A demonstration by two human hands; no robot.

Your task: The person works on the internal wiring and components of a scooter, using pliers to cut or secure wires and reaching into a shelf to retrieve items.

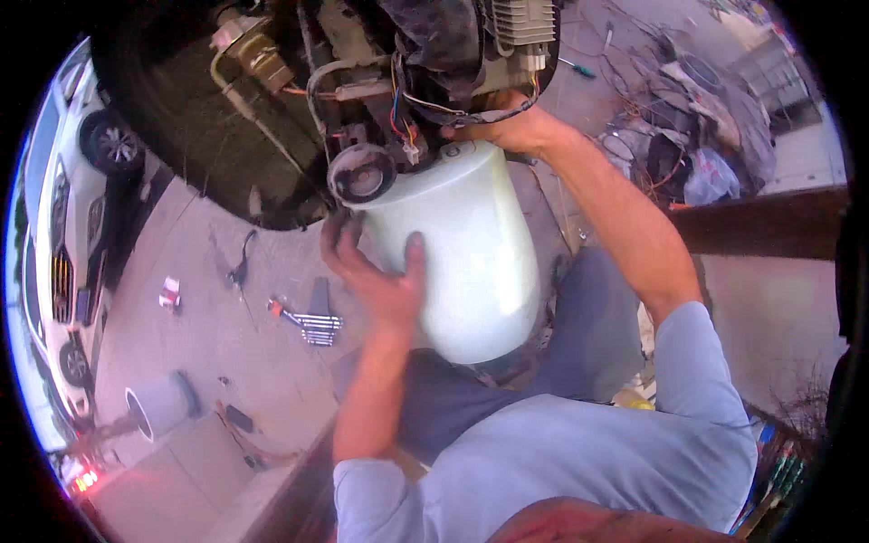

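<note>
Below a dark vehicle front with bundled wires, a round horn (360,176) and a finned metal part (525,20) hangs a white curved panel (466,267) above my lap. My left hand (371,276) grips the panel's left side, fingertips at its upper edge beside the horn and thumb on its face. My right hand (502,127) reaches to the panel's top right under the wires, fingers curled and partly hidden; what they hold cannot be made out. A white connector (412,154) dangles just above the panel.
A white car (68,231) stands at left. Wrenches (317,330), a screwdriver (582,70) and small items lie on the paving. A grey bucket (158,407) is at lower left, a heap of cables and cloths (697,118) at upper right, a dark beam (760,226) at right.
</note>
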